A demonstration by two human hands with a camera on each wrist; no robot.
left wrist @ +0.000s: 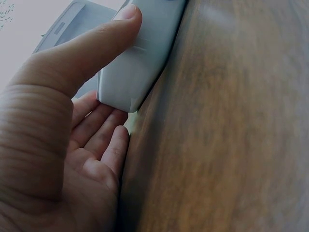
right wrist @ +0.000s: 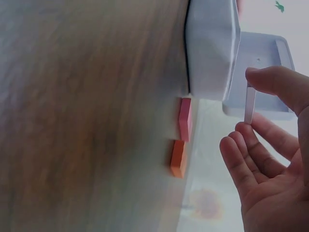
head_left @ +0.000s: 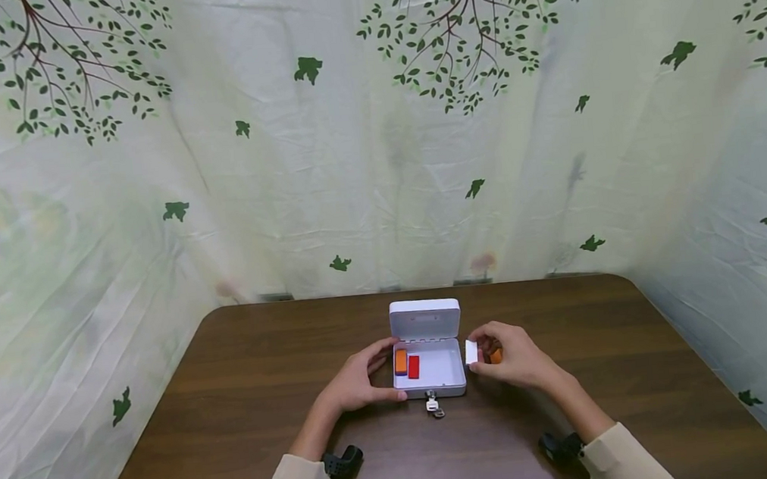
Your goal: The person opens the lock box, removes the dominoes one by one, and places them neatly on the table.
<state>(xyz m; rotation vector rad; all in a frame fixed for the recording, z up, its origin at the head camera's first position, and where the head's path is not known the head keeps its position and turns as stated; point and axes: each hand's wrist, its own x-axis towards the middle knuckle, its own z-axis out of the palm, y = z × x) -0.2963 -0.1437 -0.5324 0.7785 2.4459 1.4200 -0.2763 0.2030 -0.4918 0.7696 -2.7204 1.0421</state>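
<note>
A small white box (head_left: 446, 367) stands on the table with its hinged lid (head_left: 425, 319) raised. My left hand (head_left: 361, 378) grips the box's left side, thumb at the front corner and fingers at the back corner. Inside, toward the left, lie an orange block (head_left: 401, 360) with blue at its front end and a red block (head_left: 414, 367). Just right of the box, my right hand (head_left: 513, 355) pinches a thin white block (right wrist: 249, 105) between thumb and fingers. On the table below that hand lie a pinkish-red block (right wrist: 185, 119) and an orange block (right wrist: 178, 158).
A small metal lock with a key (head_left: 433, 405) hangs at the box's front. The brown wooden table (head_left: 263, 425) ends at a pale curtain (head_left: 361, 142) printed with leaves. Dark wrist cameras (head_left: 344, 462) sit on both forearms.
</note>
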